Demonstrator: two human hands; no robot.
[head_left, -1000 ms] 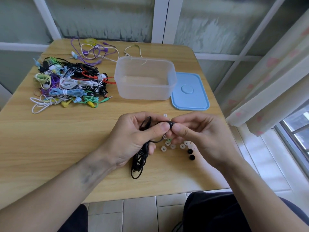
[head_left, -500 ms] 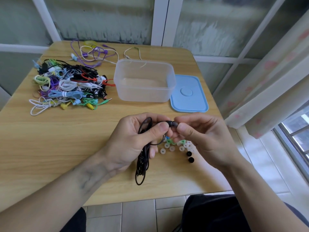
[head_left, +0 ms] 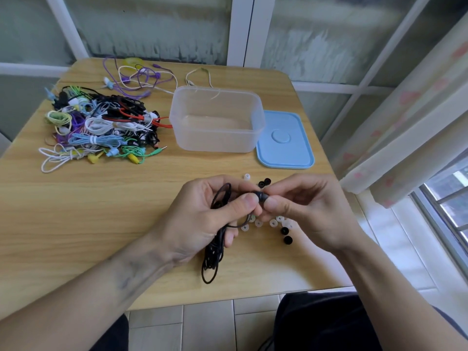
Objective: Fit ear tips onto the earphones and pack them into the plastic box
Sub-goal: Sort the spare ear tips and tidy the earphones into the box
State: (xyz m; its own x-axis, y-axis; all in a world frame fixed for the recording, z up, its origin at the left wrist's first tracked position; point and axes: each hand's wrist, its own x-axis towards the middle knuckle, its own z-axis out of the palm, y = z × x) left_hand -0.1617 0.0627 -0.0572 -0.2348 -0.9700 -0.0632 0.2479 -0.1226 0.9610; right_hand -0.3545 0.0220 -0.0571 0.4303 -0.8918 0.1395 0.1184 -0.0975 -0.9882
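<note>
Black earbud (head_left: 262, 197) above near table centre, pinched between both thumbs, left hand (head_left: 202, 219) grasping black cord (head_left: 215, 244), right hand (head_left: 307, 211) pinching bud tip, loose ear tips (head_left: 273, 222) beneath, plastic box (head_left: 216, 120) far centre, blue lid (head_left: 285, 140) right of it, earphone pile (head_left: 101, 125) far left on table (head_left: 76, 211).

Bare forearms, no sleeves, dark trousers (head_left: 326, 323) at the knees

Wooden table (head_left: 76, 224), seemingly frosted windows (head_left: 162, 24), pale curtain (head_left: 405, 138), tiled floor (head_left: 207, 328)
</note>
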